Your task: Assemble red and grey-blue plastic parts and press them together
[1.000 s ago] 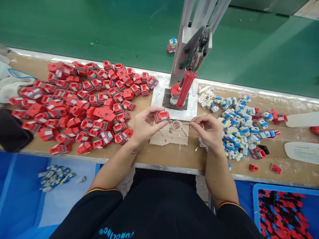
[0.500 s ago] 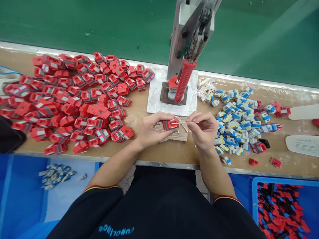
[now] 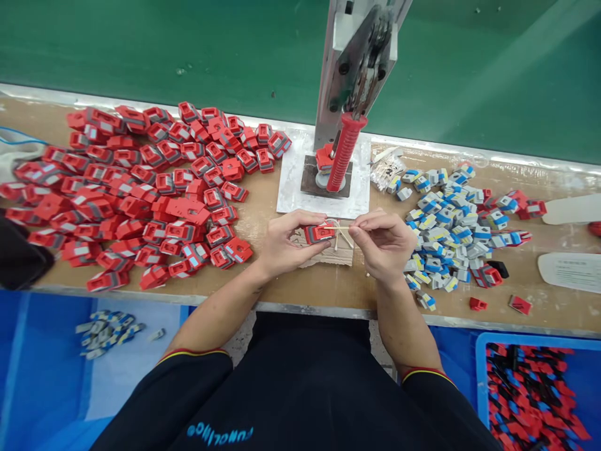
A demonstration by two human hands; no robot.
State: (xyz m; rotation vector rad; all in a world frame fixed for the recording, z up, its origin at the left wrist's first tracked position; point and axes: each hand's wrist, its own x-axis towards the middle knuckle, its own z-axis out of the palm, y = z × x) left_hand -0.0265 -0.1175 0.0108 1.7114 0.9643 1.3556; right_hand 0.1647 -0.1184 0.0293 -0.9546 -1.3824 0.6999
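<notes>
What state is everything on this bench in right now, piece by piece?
Left hand: closed on a red part.
Red part: held above the bench, thin stick touching it.
Right hand: pinching the thin stick.
Press lever: red handle angled down toward the base plate, nobody touching it.
Red pile: loose heap left of the press.
Blue-grey pile: loose heap right of the press.

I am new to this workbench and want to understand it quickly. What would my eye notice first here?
First, the big pile of red parts covering the left of the bench. Next, the press with its red handle standing at the middle back, and the blue-grey pieces heaped on the right. In front, the left hand holds one red part while the right hand puts a thin stick to it.
</notes>
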